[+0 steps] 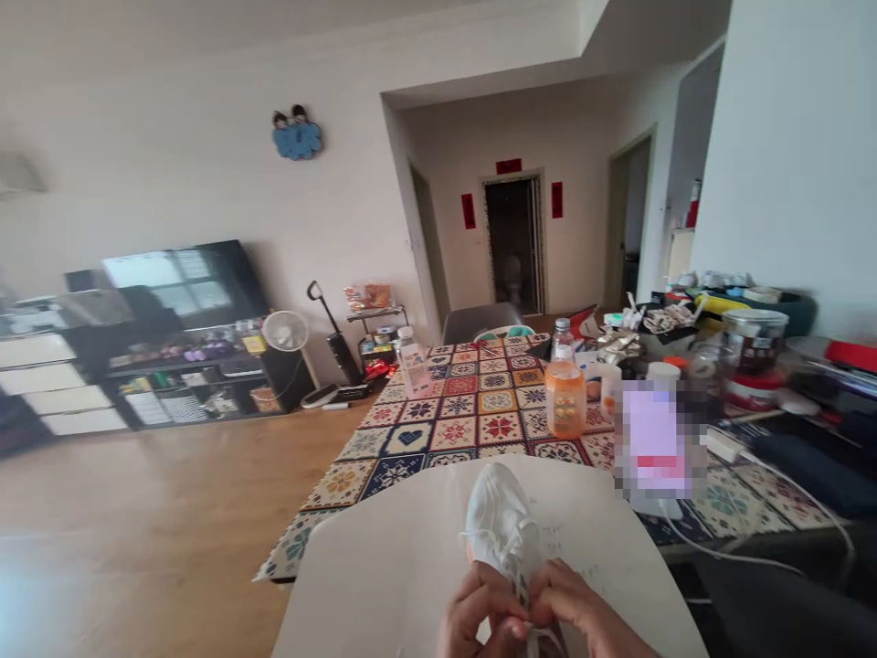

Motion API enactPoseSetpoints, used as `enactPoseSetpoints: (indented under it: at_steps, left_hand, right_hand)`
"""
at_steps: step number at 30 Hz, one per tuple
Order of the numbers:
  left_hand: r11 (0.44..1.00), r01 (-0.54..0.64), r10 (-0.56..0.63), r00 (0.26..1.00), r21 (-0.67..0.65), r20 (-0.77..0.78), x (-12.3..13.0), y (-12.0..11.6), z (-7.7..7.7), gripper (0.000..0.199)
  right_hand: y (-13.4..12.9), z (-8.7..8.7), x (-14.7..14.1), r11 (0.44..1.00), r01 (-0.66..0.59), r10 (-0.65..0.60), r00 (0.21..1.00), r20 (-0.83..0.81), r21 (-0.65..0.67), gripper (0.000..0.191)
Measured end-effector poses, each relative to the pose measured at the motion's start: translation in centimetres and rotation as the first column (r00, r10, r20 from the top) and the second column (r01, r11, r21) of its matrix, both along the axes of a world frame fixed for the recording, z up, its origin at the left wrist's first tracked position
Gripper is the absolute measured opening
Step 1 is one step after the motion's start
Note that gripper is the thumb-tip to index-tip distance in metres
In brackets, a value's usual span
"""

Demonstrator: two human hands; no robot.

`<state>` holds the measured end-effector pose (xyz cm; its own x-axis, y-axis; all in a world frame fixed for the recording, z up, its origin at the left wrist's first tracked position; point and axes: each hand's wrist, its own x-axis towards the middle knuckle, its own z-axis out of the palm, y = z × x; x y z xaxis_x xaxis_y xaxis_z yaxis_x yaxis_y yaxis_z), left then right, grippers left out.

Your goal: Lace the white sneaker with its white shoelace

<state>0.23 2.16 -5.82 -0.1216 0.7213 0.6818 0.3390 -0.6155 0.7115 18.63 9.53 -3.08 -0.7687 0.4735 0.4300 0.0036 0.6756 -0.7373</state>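
A white sneaker (500, 507) lies on a white board (370, 567), its toe pointing away from me. White shoelaces (512, 541) run across its upper, with a loose loop near the toe side. My left hand (481, 610) is closed at the left of the lacing, thumb and fingers pinched together on the shoelace. From the other side, my right hand (567, 599) pinches the shoelace too, its fingertips close to those of the left. The heel end of the shoe is partly hidden behind both hands.
Beyond the board, a patterned tablecloth (452, 429) carries an orange-labelled bottle (565, 399) and a clear bottle (412, 366). A blurred phone (656, 439) stands at the right, near a white cable (733, 556). Jars and clutter crowd the table's right side.
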Motion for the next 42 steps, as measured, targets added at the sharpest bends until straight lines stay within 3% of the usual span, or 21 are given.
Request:
enactPoseSetpoints:
  at_steps: [3, 6, 9, 15, 22, 26, 33, 38, 42]
  left_hand:
    - [0.994, -0.029, 0.025, 0.999, -0.108, -0.036, -0.3, -0.5, 0.4, 0.031]
    - [0.98, -0.073, 0.072, 0.997, -0.184, -0.014, 0.2, -0.7, 1.3, 0.037]
    - [0.967, -0.094, 0.098, 0.995, -0.236, 0.005, 1.0, -0.7, 2.4, 0.046]
    - [0.945, -0.124, 0.116, 0.992, -0.302, -0.044, 1.5, -0.4, 4.0, 0.056]
    - [0.932, -0.127, 0.116, 0.992, -0.34, -0.053, 1.3, -0.5, 3.8, 0.062]
    - [0.927, -0.211, 0.184, 0.976, -0.309, -0.115, 0.4, -0.2, 3.6, 0.054]
    - [0.86, -0.425, 0.328, 0.884, -0.283, -0.333, -0.3, 0.3, 4.1, 0.025]
    - [0.845, -0.459, 0.352, 0.863, -0.274, -0.362, 0.3, 0.5, 3.8, 0.023]
    - [0.883, -0.403, 0.321, 0.893, -0.242, -0.315, 0.0, 0.3, 3.5, 0.024]
  right_hand:
    - [-0.9, 1.1, 0.0, 0.968, 0.165, -0.156, 0.986, -0.063, 0.187, 0.019]
    - [-1.5, 2.5, 0.1, 0.89, 0.158, -0.09, 0.981, -0.175, 0.428, 0.016]
    - [-1.7, 3.7, 0.4, 0.813, 0.108, -0.028, 0.989, -0.146, 0.573, 0.014]
    - [-1.5, 4.0, 1.1, 0.889, -0.018, 0.062, 0.995, -0.082, 0.457, 0.014]
    - [-1.5, 3.7, 1.1, 0.887, -0.055, 0.092, 0.994, -0.059, 0.459, 0.019]
    - [-1.7, 3.8, 1.2, 0.911, -0.084, 0.134, 0.986, -0.099, 0.404, 0.018]
    - [-1.9, 3.9, 1.9, 0.972, -0.175, 0.19, 0.978, -0.084, 0.159, 0.02]
    - [-1.6, 3.6, 2.3, 0.966, -0.229, 0.236, 0.971, -0.044, 0.117, 0.022]
    - [-1.6, 4.0, 2.8, 0.959, -0.233, 0.226, 0.972, 0.061, 0.163, 0.018]
